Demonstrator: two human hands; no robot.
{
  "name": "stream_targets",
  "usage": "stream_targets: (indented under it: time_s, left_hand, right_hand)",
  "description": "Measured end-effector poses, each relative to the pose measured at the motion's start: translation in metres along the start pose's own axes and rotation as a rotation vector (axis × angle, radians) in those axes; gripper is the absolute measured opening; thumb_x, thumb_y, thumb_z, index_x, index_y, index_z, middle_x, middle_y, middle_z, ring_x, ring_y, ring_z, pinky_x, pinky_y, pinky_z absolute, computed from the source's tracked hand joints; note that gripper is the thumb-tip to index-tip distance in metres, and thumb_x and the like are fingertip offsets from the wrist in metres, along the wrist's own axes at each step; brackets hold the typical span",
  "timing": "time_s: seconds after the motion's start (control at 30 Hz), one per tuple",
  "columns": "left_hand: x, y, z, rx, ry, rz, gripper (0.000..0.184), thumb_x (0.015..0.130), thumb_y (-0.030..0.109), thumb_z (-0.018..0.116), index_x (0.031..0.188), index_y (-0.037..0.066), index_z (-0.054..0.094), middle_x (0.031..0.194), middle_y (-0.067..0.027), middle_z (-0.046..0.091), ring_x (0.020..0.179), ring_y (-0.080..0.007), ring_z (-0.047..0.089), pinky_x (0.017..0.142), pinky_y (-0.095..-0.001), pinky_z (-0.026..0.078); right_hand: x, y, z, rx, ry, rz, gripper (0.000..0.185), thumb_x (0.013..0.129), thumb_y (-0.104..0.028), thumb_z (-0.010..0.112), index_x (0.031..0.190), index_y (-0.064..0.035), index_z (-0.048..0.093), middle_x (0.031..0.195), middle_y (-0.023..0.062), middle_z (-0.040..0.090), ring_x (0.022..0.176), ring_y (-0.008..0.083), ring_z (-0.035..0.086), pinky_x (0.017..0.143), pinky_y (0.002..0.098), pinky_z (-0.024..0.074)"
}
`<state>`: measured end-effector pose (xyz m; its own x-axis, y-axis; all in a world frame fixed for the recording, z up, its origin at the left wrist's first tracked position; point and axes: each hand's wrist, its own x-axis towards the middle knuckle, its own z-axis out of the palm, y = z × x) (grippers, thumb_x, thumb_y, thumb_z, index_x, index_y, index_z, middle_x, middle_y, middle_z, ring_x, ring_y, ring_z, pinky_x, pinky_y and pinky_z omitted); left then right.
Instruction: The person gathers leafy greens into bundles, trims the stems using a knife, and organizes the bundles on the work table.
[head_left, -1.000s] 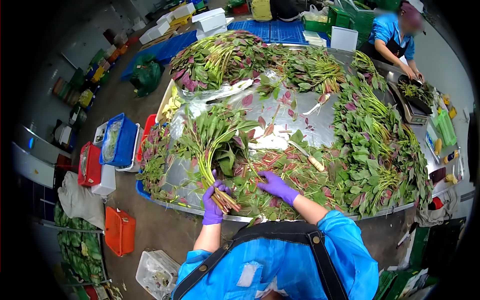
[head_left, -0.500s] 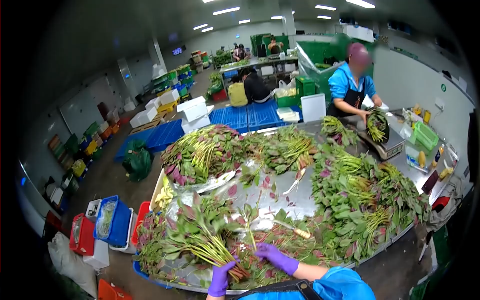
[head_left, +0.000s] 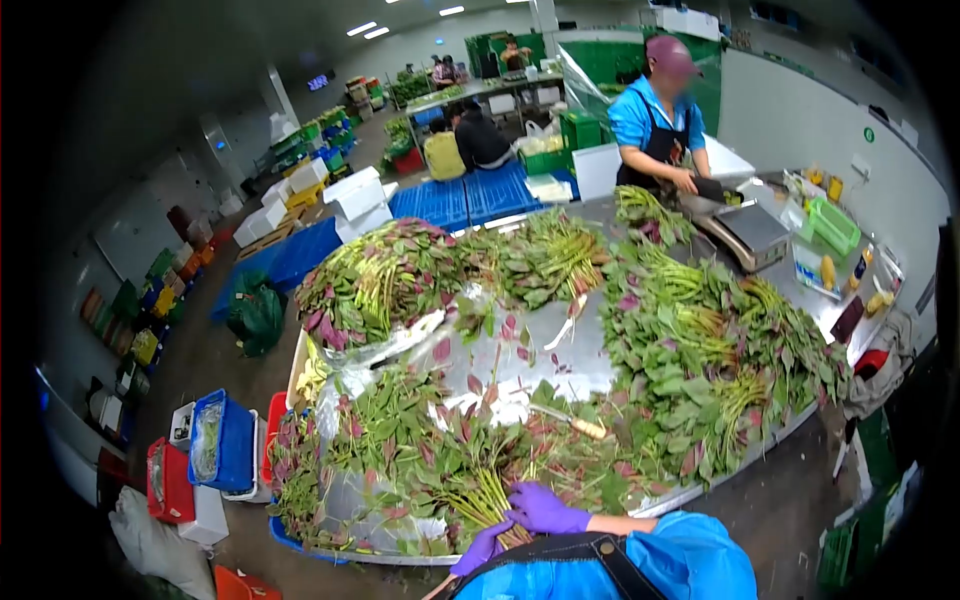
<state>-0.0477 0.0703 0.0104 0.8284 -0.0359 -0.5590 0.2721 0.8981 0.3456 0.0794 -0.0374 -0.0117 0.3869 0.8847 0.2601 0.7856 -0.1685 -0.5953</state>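
Note:
My left hand [head_left: 480, 550], in a purple glove, is closed around the lower stems of a bunch of amaranth greens [head_left: 478, 498] at the near edge of the metal table [head_left: 575, 365]. Against the same stems, just right of it, is my right hand [head_left: 545, 508], also gloved in purple, with its fingers closed on them. The bunch's leaves point away from me and merge with loose greens [head_left: 385, 425]. A knife with a wooden handle [head_left: 588, 428] lies among the trimmings beyond my right hand.
Large piles of greens stand at the far left [head_left: 385, 275] and right [head_left: 700, 390]. Across the table, a co-worker [head_left: 660, 115] handles a dark item beside a scale [head_left: 755, 235]. Blue [head_left: 225, 440] and red bins [head_left: 170, 480] stand on the floor at left.
My right hand has moved left onto the stems, and the bunch has lowered toward the tabletop. The co-worker's greens have left the scale. The whole view has shifted slightly.

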Motion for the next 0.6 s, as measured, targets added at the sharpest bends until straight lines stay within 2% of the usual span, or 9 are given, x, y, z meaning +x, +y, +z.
stream_targets:
  time_s: [0.1,0.23,0.27,0.33,0.37,0.43,0.47,0.53,0.6]
  left_hand:
    - [0.009,-0.001,-0.025,-0.024,0.051,-0.04,0.035,0.083,0.005,0.051,0.118,0.002,0.045,0.104,-0.0159,0.058,0.088,-0.0282,0.06,0.079,-0.04,0.051]
    - [0.021,0.0,-0.032,-0.063,-0.041,0.061,0.036,0.081,0.005,0.053,0.116,0.001,0.047,0.104,-0.0153,0.057,0.091,-0.0263,0.06,0.08,-0.0383,0.05]
    - [0.025,-0.003,-0.032,-0.128,-0.141,0.122,0.036,0.081,0.004,0.053,0.117,0.001,0.046,0.105,-0.0158,0.057,0.093,-0.0267,0.059,0.081,-0.0385,0.05]
    - [0.017,-0.007,-0.018,-0.17,-0.113,0.069,0.038,0.082,0.003,0.05,0.119,0.002,0.044,0.106,-0.0171,0.056,0.097,-0.0283,0.058,0.084,-0.0395,0.049]
    - [0.014,-0.009,-0.013,-0.112,-0.047,-0.005,0.04,0.082,0.002,0.05,0.121,0.001,0.042,0.107,-0.0178,0.056,0.097,-0.029,0.058,0.084,-0.0399,0.049]
    - [0.008,-0.007,-0.004,0.019,0.002,-0.097,0.041,0.082,0.003,0.048,0.122,-0.002,0.038,0.106,-0.0199,0.056,0.095,-0.0309,0.059,0.083,-0.041,0.05]
    - [0.005,-0.006,0.0,0.022,-0.004,-0.099,0.041,0.082,0.003,0.048,0.122,-0.002,0.038,0.106,-0.0199,0.056,0.095,-0.0309,0.059,0.083,-0.041,0.05]
    - [0.001,-0.006,0.003,0.091,0.011,-0.146,0.039,0.085,0.009,0.045,0.122,-0.003,0.038,0.111,-0.0209,0.054,0.1,-0.0317,0.057,0.089,-0.042,0.047]
    - [0.004,-0.009,-0.004,0.061,0.001,-0.161,0.039,0.084,0.009,0.045,0.121,-0.004,0.039,0.11,-0.0208,0.054,0.099,-0.0318,0.057,0.089,-0.0417,0.047]
  right_hand:
    - [0.007,-0.021,-0.033,0.683,-0.359,0.535,0.054,0.084,-0.034,0.058,0.123,-0.0017,0.04,0.096,0.0138,0.056,0.073,0.0175,0.059,0.064,0.0285,0.0486]
    - [0.009,-0.009,-0.013,1.225,-0.265,0.666,0.064,0.083,-0.041,0.059,0.126,-0.0008,0.035,0.082,0.0059,0.055,0.065,0.0102,0.051,0.058,0.0218,0.0439]
    - [0.007,-0.003,-0.001,1.233,-0.205,0.625,0.06,0.081,-0.046,0.06,0.118,-0.0022,0.042,0.081,0.0041,0.054,0.063,0.0091,0.048,0.055,0.0214,0.04]
    - [0.006,0.004,-0.004,1.138,-0.39,0.569,0.052,0.079,-0.053,0.058,0.096,-0.0038,0.052,0.075,0.0022,0.053,0.058,0.0076,0.045,0.049,0.022,0.0346]
    - [0.003,0.006,-0.005,1.132,-0.384,0.578,0.052,0.079,-0.053,0.058,0.096,-0.0038,0.052,0.075,0.0022,0.053,0.058,0.0076,0.045,0.049,0.022,0.0346]
    - [0.001,0.009,-0.006,1.006,-0.663,0.704,0.053,0.074,-0.058,0.061,0.076,-0.0063,0.049,0.065,0.0003,0.047,0.055,0.0086,0.043,0.048,0.0237,0.0333]
    - [0.0,0.007,-0.009,1.002,-0.656,0.705,0.053,0.074,-0.058,0.061,0.076,-0.0063,0.049,0.065,0.0003,0.047,0.055,0.0086,0.043,0.048,0.0237,0.0333]
    - [-0.006,0.0,-0.012,0.936,-0.636,0.732,0.058,0.078,-0.06,0.053,0.049,-0.0106,0.044,0.046,-0.0001,0.042,0.041,0.0082,0.037,0.042,0.024,0.0288]
    - [-0.007,-0.004,-0.016,0.957,-0.583,0.74,0.061,0.077,-0.061,0.052,0.045,-0.0106,0.041,0.041,0.0004,0.039,0.038,0.0091,0.038,0.041,0.0245,0.0309]
